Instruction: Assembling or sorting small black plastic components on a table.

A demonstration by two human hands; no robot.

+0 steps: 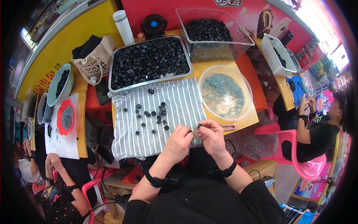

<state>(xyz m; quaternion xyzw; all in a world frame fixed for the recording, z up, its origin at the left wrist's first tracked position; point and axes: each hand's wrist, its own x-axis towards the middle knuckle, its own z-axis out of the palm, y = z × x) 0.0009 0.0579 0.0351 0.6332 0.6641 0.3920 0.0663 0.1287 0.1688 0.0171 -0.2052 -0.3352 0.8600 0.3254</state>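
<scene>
My right hand (212, 139) pinches a small black plastic part (199, 126) between thumb and fingertips, above the near right edge of a grey striped cloth (123, 112). Close beside it, my left hand (178, 145) has its fingers pressed together. A dark speck shows at its tips, too small to name. Several loose black parts (153, 113) lie scattered on the cloth, left of my hands. Beyond the cloth stands a metal tray (189, 61) heaped with similar parts. At the right, a round clear tub (246, 80) contains many thin bluish-grey pieces.
A clear bin (220, 50) of black parts, a small fan (154, 24) and a white bottle (123, 27) stand at the back. A pink-handled tool (229, 127) lies beside my right hand. Co-workers sit at tables left and right; a pink chair (292, 143) is at the right.
</scene>
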